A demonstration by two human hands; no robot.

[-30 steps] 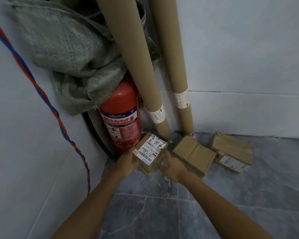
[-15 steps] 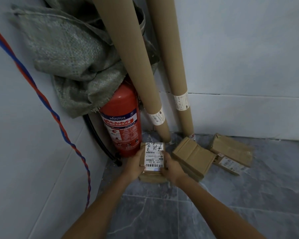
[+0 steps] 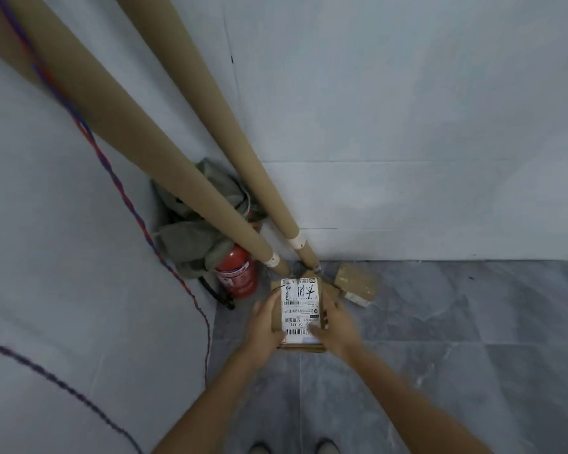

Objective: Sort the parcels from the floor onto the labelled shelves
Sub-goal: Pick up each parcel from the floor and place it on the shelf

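Held item: cardboard parcel [image 3: 299,311], label side up, carried between both hands in front of the body, above the tiled floor [image 3: 473,371] near the room corner; judged clear of the floor.
Marking: white shipping label [image 3: 299,306] over most of the top face; barcodes, a printed code and black handwritten characters, the print upside down from this view.
Left grip [image 3: 266,326]: clamped on the parcel's left side, thumb on top at the label's lower corner.
Right grip [image 3: 336,326]: clamped on the parcel's right side, thumb on top beside the lower barcode; slightly blurred.
Parcels on floor: flat brown parcel [image 3: 356,283] at the foot of the wall; second brown parcel [image 3: 309,275] mostly hidden behind the held one.
Corner contents: two long cardboard tubes [image 3: 164,158] leaning into the corner; red fire extinguisher [image 3: 236,273]; grey woven sack [image 3: 194,237] bunched above it; red-and-blue twisted cable [image 3: 128,204] down the left wall.
Shelves: not in view.
Step in hand: judged as pick-up finished, label being read for its shelf code.
Next move calls for: turning away from the corner toward the shelves; matching the printed code to a shelf tag; keeping the two-sided hold level; staying clear of the tube feet and the cable.
Outstanding: at least two parcels to collect from the floor.
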